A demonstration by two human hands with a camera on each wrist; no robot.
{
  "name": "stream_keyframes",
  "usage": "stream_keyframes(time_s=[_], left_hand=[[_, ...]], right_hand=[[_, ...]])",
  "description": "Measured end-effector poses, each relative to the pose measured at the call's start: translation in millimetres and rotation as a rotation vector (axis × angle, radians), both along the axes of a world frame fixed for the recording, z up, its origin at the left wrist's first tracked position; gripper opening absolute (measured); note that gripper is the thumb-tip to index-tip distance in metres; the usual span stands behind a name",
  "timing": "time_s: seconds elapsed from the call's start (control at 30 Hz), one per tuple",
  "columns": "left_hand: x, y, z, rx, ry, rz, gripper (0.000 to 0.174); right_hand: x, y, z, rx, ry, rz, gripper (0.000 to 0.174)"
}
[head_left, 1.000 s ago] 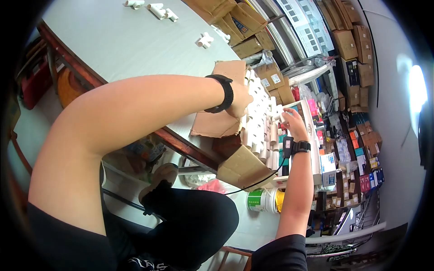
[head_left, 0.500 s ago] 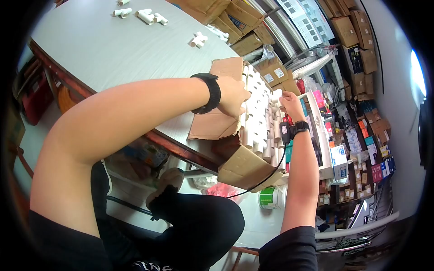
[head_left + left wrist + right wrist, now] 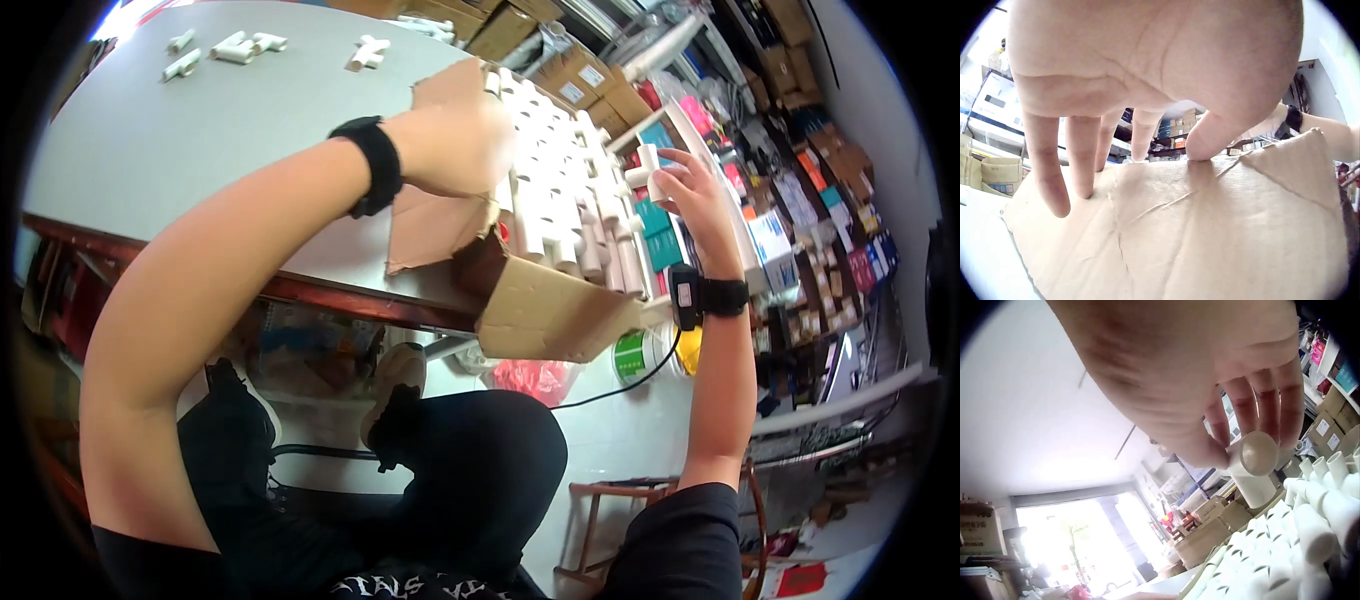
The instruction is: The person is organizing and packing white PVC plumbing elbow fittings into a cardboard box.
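My right hand (image 3: 700, 205) pinches a white plastic pipe tee (image 3: 648, 170) between thumb and fingers, held at the right of the carton. In the right wrist view the tee (image 3: 1254, 487) shows one round opening toward the camera, above the rows of fittings. A cardboard carton holds many white pipe fittings (image 3: 555, 165) packed in layers. My left hand (image 3: 460, 150) is at the carton's left side, by its raised flap. In the left wrist view its fairly straight fingers rest over the flap (image 3: 1166, 244), the thumb touching the top edge.
Several loose white fittings (image 3: 232, 48) lie on the pale table (image 3: 200, 130), with another group (image 3: 368, 52) nearer the carton. A front carton flap (image 3: 560, 310) hangs past the table edge. A white and green bucket (image 3: 635, 355) stands on the floor; shelves of boxes fill the right.
My right hand has moved right, away from the packed fittings, with the tee in it. My left hand stays at the carton's left side. The head view has shifted.
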State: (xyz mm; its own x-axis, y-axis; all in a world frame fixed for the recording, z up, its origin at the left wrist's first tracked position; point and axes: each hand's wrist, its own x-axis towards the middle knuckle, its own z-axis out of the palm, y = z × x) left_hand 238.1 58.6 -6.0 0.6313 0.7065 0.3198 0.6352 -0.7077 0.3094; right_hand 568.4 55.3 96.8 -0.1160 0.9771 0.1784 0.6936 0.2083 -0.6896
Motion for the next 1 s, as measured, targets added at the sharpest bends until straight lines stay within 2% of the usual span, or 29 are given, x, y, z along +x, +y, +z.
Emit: stream_keyframes(time_s=[0.03,0.07,0.13,0.23,0.37,0.5,0.6,0.63,0.73,0.9,1.0], left_hand=[[0,-5,4,-0.035,-0.045,-0.021,0.043],[0,2,-7,-0.067,-0.077,0.06,0.044],[0,-8,5,-0.137,-0.049,0.091,0.046],[0,-10,5,-0.145,-0.068,0.096,0.048],[-2,1,-12,-0.041,-0.15,0.084,0.051],[-2,1,-10,-0.067,-0.13,0.081,0.051],[0,-1,-6,-0.086,-0.11,0.078,0.05],[0,-1,-6,-0.094,-0.101,0.078,0.05],[-1,3,-7,-0.125,-0.091,0.075,0.049],[0,4,-9,-0.128,-0.098,0.083,0.049],[0,3,-9,-0.115,-0.114,0.067,0.049]], right_hand=[[5,-13,-3,-0.008,-0.022,0.003,0.042],[8,-25,-5,-0.013,-0.043,0.011,0.043],[6,-48,-10,-0.086,-0.033,-0.011,0.043],[9,-66,-21,-0.144,-0.011,0.034,0.043],[4,-79,-24,-0.145,-0.149,0.067,0.042],[-2,-84,-22,-0.109,-0.228,0.282,0.033],[-10,-90,-19,-0.14,-0.309,0.286,0.031],[-10,-89,-19,-0.068,-0.366,0.327,0.028],[-4,-85,-18,-0.109,-0.329,0.385,0.028],[-1,-87,-14,-0.04,-0.432,0.41,0.029],[-1,-88,-14,-0.027,-0.411,0.38,0.027]])
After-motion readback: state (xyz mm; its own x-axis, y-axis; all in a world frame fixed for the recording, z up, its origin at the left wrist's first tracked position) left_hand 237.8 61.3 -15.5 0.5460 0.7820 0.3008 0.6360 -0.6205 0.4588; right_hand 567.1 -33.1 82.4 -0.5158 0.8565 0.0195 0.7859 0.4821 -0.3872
